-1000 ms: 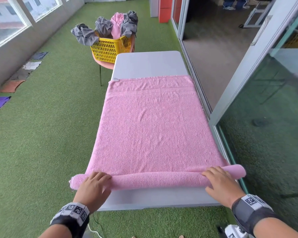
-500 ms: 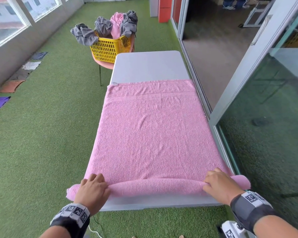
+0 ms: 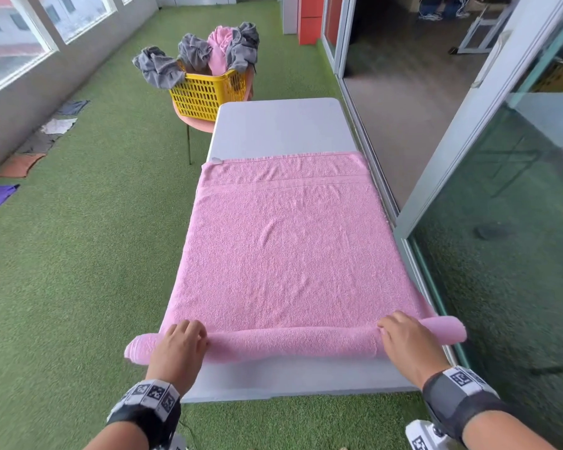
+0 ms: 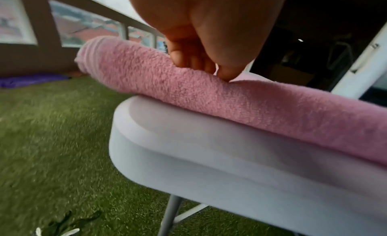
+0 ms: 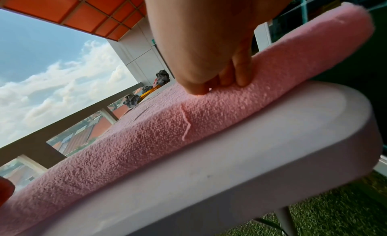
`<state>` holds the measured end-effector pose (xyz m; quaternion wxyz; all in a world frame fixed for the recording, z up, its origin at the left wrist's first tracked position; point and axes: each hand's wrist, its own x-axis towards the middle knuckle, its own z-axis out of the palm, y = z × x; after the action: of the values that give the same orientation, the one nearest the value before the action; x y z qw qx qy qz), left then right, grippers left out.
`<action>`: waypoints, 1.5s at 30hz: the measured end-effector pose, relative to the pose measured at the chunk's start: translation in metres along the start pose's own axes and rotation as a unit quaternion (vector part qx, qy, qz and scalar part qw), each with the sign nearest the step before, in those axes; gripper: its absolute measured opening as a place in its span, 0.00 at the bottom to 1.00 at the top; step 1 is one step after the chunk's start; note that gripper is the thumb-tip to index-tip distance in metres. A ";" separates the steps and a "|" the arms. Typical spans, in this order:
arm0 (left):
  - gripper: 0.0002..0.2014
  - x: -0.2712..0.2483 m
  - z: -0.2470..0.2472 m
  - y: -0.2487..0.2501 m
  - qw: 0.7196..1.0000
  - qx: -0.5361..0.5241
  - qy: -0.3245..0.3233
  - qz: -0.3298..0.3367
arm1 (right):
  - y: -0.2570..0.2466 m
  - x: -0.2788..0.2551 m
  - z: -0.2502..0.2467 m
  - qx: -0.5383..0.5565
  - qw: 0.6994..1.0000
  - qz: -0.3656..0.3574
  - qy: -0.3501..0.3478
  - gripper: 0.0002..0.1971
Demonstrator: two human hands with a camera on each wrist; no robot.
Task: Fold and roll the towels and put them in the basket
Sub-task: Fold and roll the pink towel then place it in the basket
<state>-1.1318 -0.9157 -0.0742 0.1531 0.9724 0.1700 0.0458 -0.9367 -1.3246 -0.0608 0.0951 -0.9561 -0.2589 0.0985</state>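
Pink towel (image 3: 283, 254) flat on table, near edge rolled; yellow basket (image 3: 208, 95) beyond

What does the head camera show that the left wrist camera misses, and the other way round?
Only the head view shows the flat part of the pink towel, the yellow basket of gray and pink cloths, and the right hand. Only the left wrist view shows the table leg and the roll's layered end. Both show the left hand on the roll, at the table edge.

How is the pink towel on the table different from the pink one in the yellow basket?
The pink towel on the table lies flat, its near end rolled under both hands; the pink towel in the basket stands bunched among grey ones. The first shows whole, the second partly hidden. Both look the same pink.
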 end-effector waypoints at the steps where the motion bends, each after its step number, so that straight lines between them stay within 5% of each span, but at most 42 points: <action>1: 0.06 0.000 0.001 -0.001 1.000 -0.003 0.011 0.004 | 0.000 -0.002 0.001 0.009 1.000 -0.010 0.001 0.12; 6: 0.19 -0.007 0.001 -0.011 0.995 0.051 -0.067 0.044 | 0.004 -0.007 -0.004 -0.041 0.995 -0.021 -0.083 0.24; 8: 0.23 -0.007 0.001 -0.016 0.991 0.072 -0.102 0.053 | 0.005 -0.007 -0.008 -0.053 0.995 -0.017 -0.085 0.22; 13: 0.17 -0.007 -0.003 -0.011 0.992 0.069 -0.097 0.046 | -0.002 -0.004 -0.018 -0.080 0.992 -0.040 -0.094 0.11; 20: 0.21 -0.014 -0.009 -0.001 0.983 0.096 -0.159 -0.013 | -0.006 -0.010 -0.019 -0.057 0.990 -0.030 -0.122 0.20; 25: 0.14 -0.007 -0.010 0.014 0.982 0.132 -0.125 -0.050 | -0.008 -0.008 -0.013 -0.037 0.995 -0.004 -0.089 0.15; 27: 0.06 -0.005 -0.010 0.013 0.991 0.098 -0.075 -0.046 | -0.008 -0.005 -0.011 -0.022 0.997 0.007 -0.074 0.13; 32: 0.07 -0.003 -0.002 0.008 1.000 -0.009 -0.023 -0.008 | -0.004 -0.005 -0.007 0.015 1.000 -0.012 0.007 0.05; 35: 0.07 -0.005 0.003 0.003 1.000 -0.030 -0.002 0.005 | -0.001 -0.010 -0.006 0.028 0.999 -0.032 -0.017 0.12; 39: 0.20 -0.011 0.003 -0.004 0.998 0.005 -0.047 0.038 | 0.002 -0.010 -0.005 0.002 0.995 -0.025 -0.092 0.28; 42: 0.27 -0.012 -0.002 -0.006 0.993 0.052 -0.093 0.043 | 0.000 -0.005 -0.007 -0.040 0.996 -0.030 -0.073 0.23; 45: 0.17 -0.008 -0.004 -0.006 0.992 0.071 -0.101 0.028 | -0.007 -0.002 -0.019 -0.075 0.993 -0.032 -0.088 0.09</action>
<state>-1.1421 -0.9125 -0.0726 0.0982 0.9849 0.1291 -0.0603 -0.9369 -1.3219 -0.0409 0.0036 -0.9394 -0.3036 0.1592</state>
